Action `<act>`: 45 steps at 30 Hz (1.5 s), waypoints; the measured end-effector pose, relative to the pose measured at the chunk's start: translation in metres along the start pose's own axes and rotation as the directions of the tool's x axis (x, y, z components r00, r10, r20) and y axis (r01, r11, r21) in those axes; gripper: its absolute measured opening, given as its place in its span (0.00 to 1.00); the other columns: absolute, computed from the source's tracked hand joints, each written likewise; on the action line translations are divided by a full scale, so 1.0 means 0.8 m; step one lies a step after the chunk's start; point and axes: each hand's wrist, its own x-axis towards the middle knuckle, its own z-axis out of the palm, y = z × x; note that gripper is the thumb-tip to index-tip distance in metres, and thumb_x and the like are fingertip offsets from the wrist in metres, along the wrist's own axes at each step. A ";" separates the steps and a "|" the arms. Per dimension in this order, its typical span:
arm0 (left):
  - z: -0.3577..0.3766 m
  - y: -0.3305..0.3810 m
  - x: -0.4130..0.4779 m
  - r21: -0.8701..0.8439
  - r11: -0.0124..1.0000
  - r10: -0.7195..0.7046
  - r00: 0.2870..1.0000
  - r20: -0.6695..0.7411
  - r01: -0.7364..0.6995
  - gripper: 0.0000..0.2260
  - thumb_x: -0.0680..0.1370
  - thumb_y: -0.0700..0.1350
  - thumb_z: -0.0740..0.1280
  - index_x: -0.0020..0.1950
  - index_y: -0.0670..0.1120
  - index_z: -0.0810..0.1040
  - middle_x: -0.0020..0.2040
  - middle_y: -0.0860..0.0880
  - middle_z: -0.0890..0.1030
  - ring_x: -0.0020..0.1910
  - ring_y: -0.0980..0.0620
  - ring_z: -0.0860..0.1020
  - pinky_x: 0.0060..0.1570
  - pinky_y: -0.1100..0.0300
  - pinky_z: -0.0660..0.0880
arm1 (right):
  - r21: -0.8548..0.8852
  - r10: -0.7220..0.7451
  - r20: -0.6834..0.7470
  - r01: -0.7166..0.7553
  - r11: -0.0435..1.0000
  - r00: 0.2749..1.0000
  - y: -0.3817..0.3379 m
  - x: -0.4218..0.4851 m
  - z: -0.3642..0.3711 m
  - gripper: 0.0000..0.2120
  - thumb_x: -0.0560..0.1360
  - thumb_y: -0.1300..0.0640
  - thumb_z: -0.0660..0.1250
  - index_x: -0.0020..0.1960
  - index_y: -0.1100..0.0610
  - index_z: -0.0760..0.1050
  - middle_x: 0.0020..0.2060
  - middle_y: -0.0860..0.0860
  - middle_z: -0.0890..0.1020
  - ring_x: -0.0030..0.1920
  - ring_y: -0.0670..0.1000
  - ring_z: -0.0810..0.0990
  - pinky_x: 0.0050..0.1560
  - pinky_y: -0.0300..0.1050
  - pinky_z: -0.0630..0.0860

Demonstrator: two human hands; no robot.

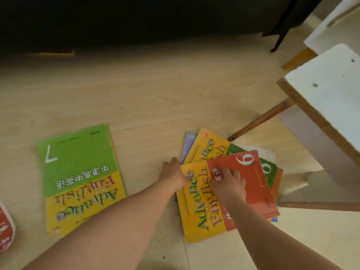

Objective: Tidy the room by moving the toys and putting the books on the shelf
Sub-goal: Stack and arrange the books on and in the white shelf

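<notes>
A loose stack of several textbooks lies on the wooden floor at the right. Its top book [255,188] is red and yellow, marked "Advance with English" and 6. A yellow book [202,147] and a green one [271,169] fan out beneath it. My left hand [172,173] is at the stack's left edge, its fingers tucked under the top book's edge. My right hand [229,184] rests flat on the top cover with its fingers spread. A separate green and yellow book [78,164] marked 7 lies flat on the floor to the left.
A white stool or small table [327,90] with wooden legs stands right of the stack, one leg touching down beside it. Dark furniture [136,20] fills the far side, with a black leg [280,30] at the upper right. A red patterned thing [4,230] shows at the left edge.
</notes>
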 end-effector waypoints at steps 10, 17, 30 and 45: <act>-0.079 0.035 0.010 -0.336 0.881 0.325 0.942 -0.083 -0.334 0.13 0.75 0.46 0.69 0.58 0.45 0.76 0.52 0.48 0.78 0.50 0.50 0.76 0.48 0.62 0.71 | -0.105 -0.085 -0.098 0.075 0.992 0.992 -0.032 -0.006 -0.023 0.41 0.72 0.48 0.67 0.76 0.45 0.45 0.76 0.48 0.50 0.74 0.57 0.55 0.71 0.54 0.57; -0.006 -0.003 0.018 -0.169 0.986 -0.010 0.999 -0.048 0.002 0.40 0.70 0.53 0.72 0.75 0.47 0.53 0.72 0.46 0.62 0.70 0.45 0.63 0.68 0.51 0.64 | -0.050 0.206 -0.084 -0.210 0.976 0.975 0.002 0.010 -0.035 0.46 0.69 0.44 0.69 0.76 0.45 0.43 0.76 0.50 0.48 0.75 0.58 0.50 0.71 0.62 0.55; 0.017 -0.019 0.018 -0.556 0.814 -0.105 0.984 0.145 0.169 0.16 0.65 0.43 0.78 0.51 0.48 0.81 0.54 0.45 0.83 0.51 0.45 0.81 0.56 0.52 0.76 | 0.399 0.553 0.026 -0.516 0.758 0.833 0.076 0.029 0.003 0.52 0.63 0.36 0.73 0.76 0.51 0.48 0.70 0.60 0.61 0.70 0.64 0.61 0.70 0.60 0.61; -0.145 -0.118 0.033 -0.325 0.945 -0.138 0.946 -0.293 0.038 0.21 0.72 0.46 0.73 0.61 0.42 0.74 0.59 0.42 0.78 0.58 0.41 0.77 0.54 0.55 0.72 | 0.415 0.267 -0.035 -0.229 0.880 0.963 -0.064 -0.019 0.080 0.25 0.73 0.46 0.65 0.64 0.57 0.63 0.60 0.58 0.66 0.63 0.61 0.67 0.61 0.52 0.67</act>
